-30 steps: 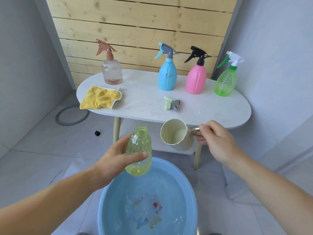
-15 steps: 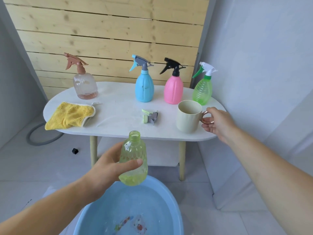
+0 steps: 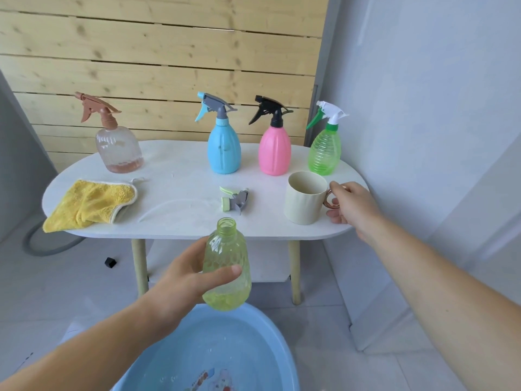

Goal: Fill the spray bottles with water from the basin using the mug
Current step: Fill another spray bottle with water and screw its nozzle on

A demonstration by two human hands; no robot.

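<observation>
Basin (image 3: 270, 331) sat nearest, below me, holding water; a coloured print on its floor was too blurred to read. Above its rim my left hand (image 3: 180, 280) gripped the uncapped yellow-green bottle (image 3: 228, 263) upright, with water only in its base. On the table (image 3: 183, 170) my right hand (image 3: 352, 207) curled thumb and fingers about the handle of the mug (image 3: 304, 198), which stood near the front edge. Judgement: seat the mug flat, clear of that edge, and keep the bottle vertical over the basin. Loose trigger head (image 3: 234, 198) lay mid-table. Row of capped spray bottles (image 3: 224, 150) behind: no labels seen.
</observation>
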